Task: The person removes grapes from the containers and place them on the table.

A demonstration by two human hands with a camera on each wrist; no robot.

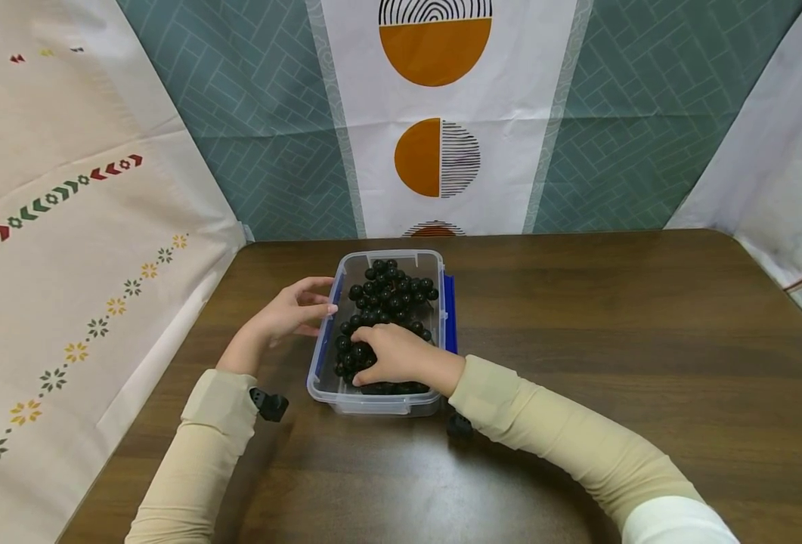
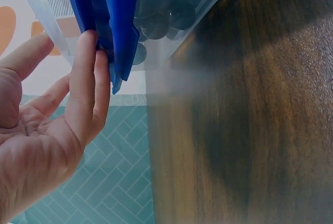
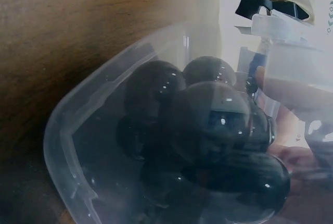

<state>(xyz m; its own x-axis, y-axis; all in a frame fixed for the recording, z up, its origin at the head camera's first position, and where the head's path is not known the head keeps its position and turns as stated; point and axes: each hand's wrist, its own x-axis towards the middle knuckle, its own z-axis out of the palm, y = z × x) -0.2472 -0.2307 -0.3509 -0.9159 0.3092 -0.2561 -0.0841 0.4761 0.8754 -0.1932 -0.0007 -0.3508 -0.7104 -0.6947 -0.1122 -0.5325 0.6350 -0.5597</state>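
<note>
A clear plastic container (image 1: 373, 406) stands open on the table, with blue side flaps (image 1: 450, 313) hanging at its sides. Dark, round grapes (image 1: 387, 291) lie inside in bunches. Within the container, my right hand (image 1: 401, 353) curls its fingers and thumb around grapes near the front; its fingertips are partly hidden. Through the clear wall, the right wrist view shows large dark grapes (image 3: 208, 120) close up. At the container's left side, my left hand (image 1: 292, 308) touches the rim with the thumb, while its fairly straight fingers (image 2: 83, 83) rest against the left blue flap (image 2: 122, 21).
The brown wooden table (image 1: 611, 317) extends to the right and in front of the container. A patterned teal and white cloth (image 1: 251, 136) hangs behind it. Light cloths with printed motifs (image 1: 67, 249) flank the left side. Dark wrist cameras (image 1: 269, 405) sit on both sleeves.
</note>
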